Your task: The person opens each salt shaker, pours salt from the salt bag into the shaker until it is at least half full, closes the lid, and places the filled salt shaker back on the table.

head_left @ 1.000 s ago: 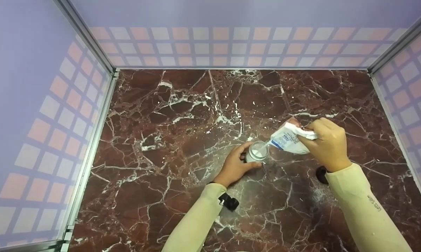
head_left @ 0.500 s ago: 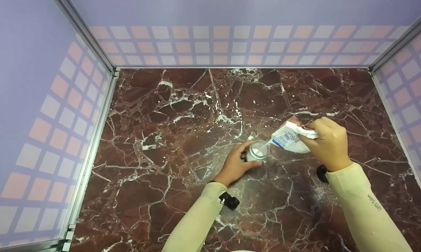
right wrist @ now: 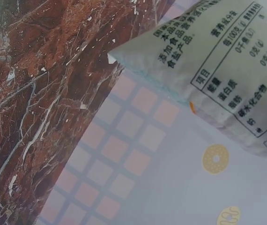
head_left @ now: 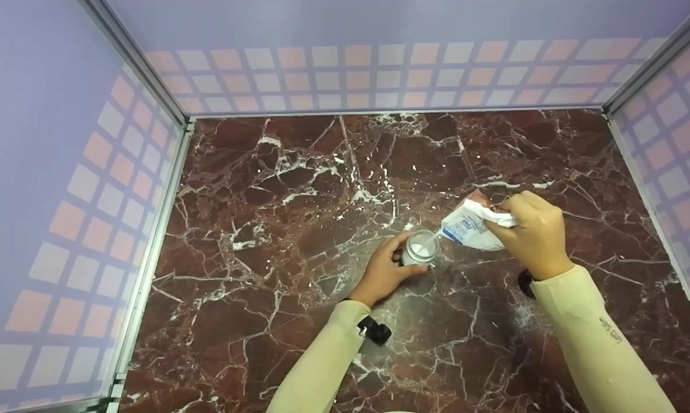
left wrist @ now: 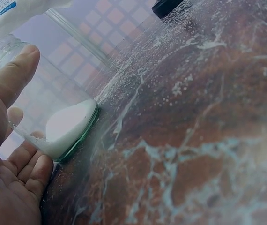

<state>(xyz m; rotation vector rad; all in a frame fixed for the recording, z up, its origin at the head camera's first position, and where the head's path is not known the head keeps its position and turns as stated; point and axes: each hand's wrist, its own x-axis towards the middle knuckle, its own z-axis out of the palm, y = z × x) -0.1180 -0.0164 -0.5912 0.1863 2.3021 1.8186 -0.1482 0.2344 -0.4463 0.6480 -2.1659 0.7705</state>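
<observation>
Here, the right hand grips a "蛋白质"-lettered bag, the left hand a jar.

head view: high, facing forward-down; left wrist: low, close beside jar; right wrist: close to packet, which all views share.

Walled booth, staged workspace by look: marble-patterned tabletop hemmed on three sides by lilac panels, metal rails at corners. Pink and white squares band panels; doughnut prints show in right wrist view.
</observation>
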